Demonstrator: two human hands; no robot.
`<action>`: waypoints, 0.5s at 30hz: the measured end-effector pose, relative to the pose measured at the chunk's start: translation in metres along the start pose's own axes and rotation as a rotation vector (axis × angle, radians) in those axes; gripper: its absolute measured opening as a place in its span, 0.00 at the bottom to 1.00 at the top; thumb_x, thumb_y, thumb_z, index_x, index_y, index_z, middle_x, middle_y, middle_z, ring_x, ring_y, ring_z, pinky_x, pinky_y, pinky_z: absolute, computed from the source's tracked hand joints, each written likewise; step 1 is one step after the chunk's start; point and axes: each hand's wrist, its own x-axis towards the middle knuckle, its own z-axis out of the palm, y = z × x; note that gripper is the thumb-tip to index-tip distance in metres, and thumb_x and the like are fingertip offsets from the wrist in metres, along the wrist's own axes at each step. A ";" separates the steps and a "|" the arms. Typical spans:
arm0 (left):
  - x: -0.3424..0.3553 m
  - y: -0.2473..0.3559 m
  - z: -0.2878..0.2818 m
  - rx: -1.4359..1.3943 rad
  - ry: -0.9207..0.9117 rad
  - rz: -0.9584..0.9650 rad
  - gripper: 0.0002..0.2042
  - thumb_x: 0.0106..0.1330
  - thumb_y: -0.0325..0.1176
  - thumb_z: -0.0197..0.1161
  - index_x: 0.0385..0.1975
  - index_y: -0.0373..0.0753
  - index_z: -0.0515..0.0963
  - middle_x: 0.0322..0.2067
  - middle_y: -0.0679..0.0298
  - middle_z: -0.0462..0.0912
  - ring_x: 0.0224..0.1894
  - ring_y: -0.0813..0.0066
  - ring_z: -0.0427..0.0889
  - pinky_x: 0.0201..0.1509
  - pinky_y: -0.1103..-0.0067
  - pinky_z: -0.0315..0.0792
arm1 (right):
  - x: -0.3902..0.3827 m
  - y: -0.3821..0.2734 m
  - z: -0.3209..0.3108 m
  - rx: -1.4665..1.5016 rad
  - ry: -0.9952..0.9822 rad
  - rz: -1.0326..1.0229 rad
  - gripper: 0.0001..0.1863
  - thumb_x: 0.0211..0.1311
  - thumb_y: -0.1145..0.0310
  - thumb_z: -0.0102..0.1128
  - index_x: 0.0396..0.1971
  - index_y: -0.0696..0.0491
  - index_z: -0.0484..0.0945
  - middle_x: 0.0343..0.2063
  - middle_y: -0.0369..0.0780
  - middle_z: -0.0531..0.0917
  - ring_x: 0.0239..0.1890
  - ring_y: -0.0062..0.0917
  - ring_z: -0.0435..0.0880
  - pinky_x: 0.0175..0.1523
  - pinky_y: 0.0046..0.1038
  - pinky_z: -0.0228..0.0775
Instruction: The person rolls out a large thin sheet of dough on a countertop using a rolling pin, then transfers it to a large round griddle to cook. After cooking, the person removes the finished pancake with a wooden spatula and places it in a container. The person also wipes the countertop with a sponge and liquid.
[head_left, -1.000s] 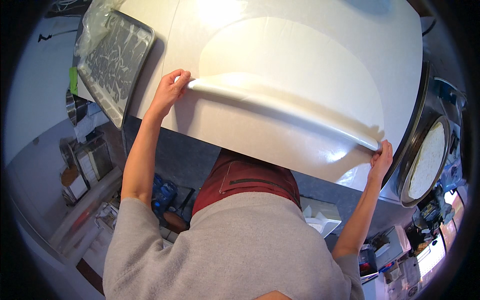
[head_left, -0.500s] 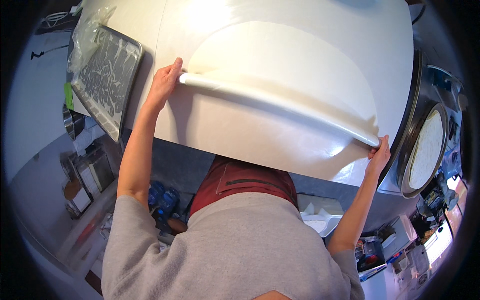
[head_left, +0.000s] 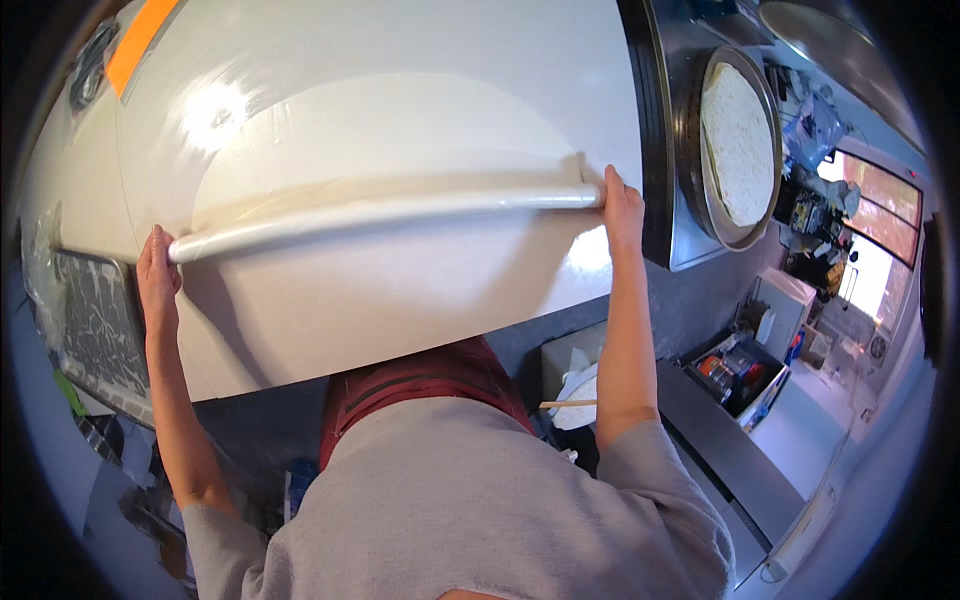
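A long, slim white rolling pin (head_left: 400, 211) lies across the pale worktop, spanning nearly the whole width between my arms. At its left end is my left hand (head_left: 158, 278), closed on the tip with the thumb pointing up. My right hand (head_left: 622, 215) closes on the other end, beside the worktop's right edge. Beyond the pin spreads a very thin, wide round sheet of dough (head_left: 390, 125), its curved far edge faintly visible. Whether some dough is wrapped on the pin, I cannot tell.
Right of the worktop (head_left: 330, 335), a round metal pan (head_left: 690, 165) bears a stack of pale flatbreads (head_left: 738, 145). A grey tray (head_left: 100, 320) with clear plastic stands at the left. An orange strip (head_left: 140, 45) shows at far left. A white tub (head_left: 578, 398) sits below the edge.
My view has turned to the right, so the worktop and tray sit farther left and more of the room shows at right. Both hands keep hold of the rolling pin's ends.
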 end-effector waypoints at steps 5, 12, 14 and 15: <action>0.014 0.023 -0.002 0.199 0.004 -0.097 0.25 0.75 0.58 0.47 0.22 0.45 0.70 0.15 0.76 0.58 0.14 0.88 0.53 0.16 0.82 0.46 | 0.009 -0.006 0.009 0.174 0.040 0.066 0.32 0.70 0.44 0.50 0.28 0.63 0.83 0.21 0.42 0.80 0.29 0.30 0.77 0.38 0.34 0.67; 0.023 0.049 -0.001 0.247 0.024 -0.062 0.28 0.73 0.61 0.46 0.18 0.44 0.69 0.15 0.76 0.57 0.14 0.87 0.52 0.17 0.82 0.46 | 0.005 -0.015 0.003 0.226 0.108 0.120 0.35 0.70 0.40 0.49 0.29 0.63 0.82 0.24 0.41 0.79 0.33 0.26 0.78 0.41 0.30 0.69; 0.025 0.051 0.000 0.195 0.002 0.012 0.29 0.73 0.62 0.46 0.17 0.44 0.69 0.15 0.76 0.57 0.14 0.87 0.52 0.17 0.82 0.46 | 0.004 -0.014 0.004 0.274 0.086 0.077 0.33 0.70 0.40 0.50 0.29 0.59 0.81 0.23 0.37 0.76 0.28 0.21 0.73 0.34 0.25 0.64; 0.027 0.052 0.000 0.232 0.031 -0.002 0.29 0.73 0.63 0.46 0.18 0.43 0.69 0.15 0.75 0.58 0.14 0.87 0.53 0.17 0.82 0.46 | 0.004 -0.013 0.005 0.315 0.065 0.026 0.31 0.70 0.41 0.50 0.28 0.58 0.81 0.22 0.35 0.75 0.26 0.18 0.71 0.31 0.22 0.62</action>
